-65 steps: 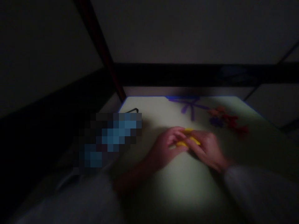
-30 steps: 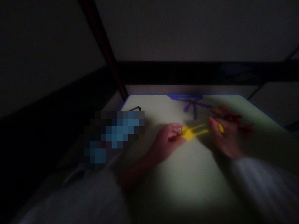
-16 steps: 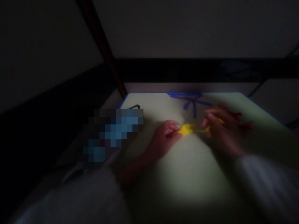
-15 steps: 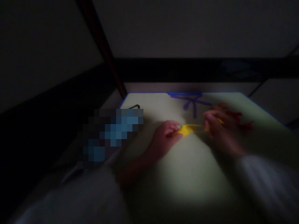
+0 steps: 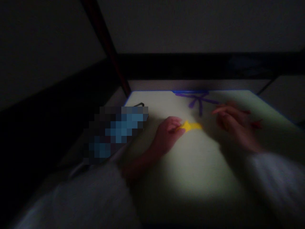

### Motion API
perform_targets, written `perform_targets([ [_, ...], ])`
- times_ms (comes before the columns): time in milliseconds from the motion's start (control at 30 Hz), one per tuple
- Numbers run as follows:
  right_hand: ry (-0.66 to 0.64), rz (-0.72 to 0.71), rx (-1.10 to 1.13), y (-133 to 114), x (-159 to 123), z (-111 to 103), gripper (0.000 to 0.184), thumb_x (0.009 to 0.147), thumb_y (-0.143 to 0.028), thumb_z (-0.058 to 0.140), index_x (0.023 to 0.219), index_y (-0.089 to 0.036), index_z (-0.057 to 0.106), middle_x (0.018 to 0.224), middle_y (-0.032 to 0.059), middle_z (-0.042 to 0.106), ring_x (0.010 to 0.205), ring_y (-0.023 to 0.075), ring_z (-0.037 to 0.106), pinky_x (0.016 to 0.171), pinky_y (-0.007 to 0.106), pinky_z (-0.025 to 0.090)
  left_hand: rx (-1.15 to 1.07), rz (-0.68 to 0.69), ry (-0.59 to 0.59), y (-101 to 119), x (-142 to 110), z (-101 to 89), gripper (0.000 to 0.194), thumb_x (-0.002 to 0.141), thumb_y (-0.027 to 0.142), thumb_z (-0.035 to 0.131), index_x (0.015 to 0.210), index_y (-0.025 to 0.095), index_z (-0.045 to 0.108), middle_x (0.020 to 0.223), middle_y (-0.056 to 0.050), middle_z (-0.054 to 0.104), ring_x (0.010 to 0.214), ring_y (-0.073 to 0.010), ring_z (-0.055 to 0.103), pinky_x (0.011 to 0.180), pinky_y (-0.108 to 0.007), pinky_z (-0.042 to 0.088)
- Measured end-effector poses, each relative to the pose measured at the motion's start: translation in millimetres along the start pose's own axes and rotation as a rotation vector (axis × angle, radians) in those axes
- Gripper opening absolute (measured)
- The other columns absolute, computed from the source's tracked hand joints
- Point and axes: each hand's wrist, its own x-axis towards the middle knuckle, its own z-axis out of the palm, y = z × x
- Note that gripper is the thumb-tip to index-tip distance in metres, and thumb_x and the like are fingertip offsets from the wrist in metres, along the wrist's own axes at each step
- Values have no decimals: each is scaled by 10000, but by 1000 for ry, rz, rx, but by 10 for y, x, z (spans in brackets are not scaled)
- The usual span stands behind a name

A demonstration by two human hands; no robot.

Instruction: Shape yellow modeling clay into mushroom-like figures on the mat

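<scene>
My left hand [image 5: 169, 132] is closed in a pinch on a yellow strip with a knot-like bulge [image 5: 188, 126], its short flat end pointing right over the pale table [image 5: 190, 165]. To the right, my right hand [image 5: 232, 121] hovers apart from the strip's free end. Its index finger points left while the other fingers curl in. A dim yellowish patch shows inside that hand, but blur hides what it is. Behind the hands lie purple strips [image 5: 199, 99] that cross each other. Red pieces [image 5: 257, 123] lie partly hidden beside my right hand.
Along the table's far edge is a blue strip [image 5: 188, 92]. A pixelated bluish object [image 5: 119, 130] with a dark bent rod [image 5: 142, 104] stands at the table's left side. A dark reddish post [image 5: 107, 44] rises at the back left. Light is dim.
My right hand has moved right, away from the yellow strip. Thin yellow strands stretched between the hands before; now the strip's end is free. My left hand keeps its hold. The view has shifted slightly.
</scene>
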Motion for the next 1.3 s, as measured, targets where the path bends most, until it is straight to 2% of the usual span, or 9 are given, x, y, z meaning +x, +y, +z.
perform_targets([
  [167, -195, -85, -152, 2, -81, 48, 171, 838, -264, 459, 897, -198, 606, 695, 5, 570, 635, 149, 527, 574, 252, 399, -36, -19, -8, 8, -19, -4, 157, 694, 156, 624, 840, 135, 571, 919, -51, 623, 797, -116, 614, 721, -227, 504],
  [333, -460, -115, -256, -87, -141, 130, 171, 817, -305, 533, 913, -168, 566, 633, -15, 541, 525, 118, 492, 474, 223, 363, -98, -45, -48, -11, -35, 3, 147, 766, 223, 558, 887, 144, 584, 887, -52, 641, 790, -136, 622, 695, -247, 505],
  [433, -557, -109, -229, -115, -157, 147, 230, 811, -370, 563, 910, -162, 549, 602, -29, 516, 476, 99, 470, 437, 210, 353, -149, -77, -59, 12, -39, 9, 145, 774, 220, 550, 890, 136, 572, 889, -50, 644, 739, -120, 633, 643, -218, 497],
  [533, -540, -118, -175, -105, -167, 141, 213, 849, -368, 510, 898, -165, 547, 624, -12, 539, 489, 102, 489, 438, 209, 362, -178, -107, -69, 35, -35, 10, 149, 790, 229, 532, 898, 130, 554, 844, -39, 635, 646, -106, 636, 554, -195, 476],
  [700, -268, -103, -163, -50, -154, 121, 154, 881, -308, 469, 896, -181, 553, 705, 18, 578, 566, 123, 528, 468, 214, 377, -159, -79, -77, 6, -34, 2, 178, 829, 281, 497, 916, 135, 549, 622, 11, 585, 475, -78, 547, 439, -176, 383],
  [800, -179, -125, -189, -47, -150, 113, 166, 874, -336, 500, 930, -192, 558, 747, 21, 597, 596, 130, 543, 487, 218, 387, -121, -71, -95, -14, -39, 5, 176, 825, 289, 511, 896, 134, 557, 565, 19, 570, 461, -71, 510, 446, -174, 373],
  [900, -209, -188, -247, -83, -170, 113, 215, 877, -371, 502, 991, -195, 551, 755, 14, 602, 581, 123, 539, 496, 222, 392, -142, -89, -129, -10, -45, 23, 169, 824, 293, 504, 873, 138, 549, 566, 16, 579, 467, -75, 527, 454, -177, 380],
  [1067, -356, -279, -255, -146, -230, 168, 385, 809, -403, 608, 1112, -196, 491, 802, 6, 604, 556, 106, 522, 477, 219, 387, -257, -153, -219, 14, -76, 69, 185, 830, 306, 485, 906, 144, 533, 535, 29, 574, 419, -71, 521, 429, -175, 363],
  [1300, -457, -246, 101, -180, -273, 208, 235, 865, -286, 562, 1092, -227, 540, 756, -8, 602, 597, 96, 521, 510, 203, 412, -314, -211, -230, 27, -88, 66, 214, 838, 353, 477, 905, 151, 500, 496, 38, 566, 365, -68, 494, 385, -160, 317],
])
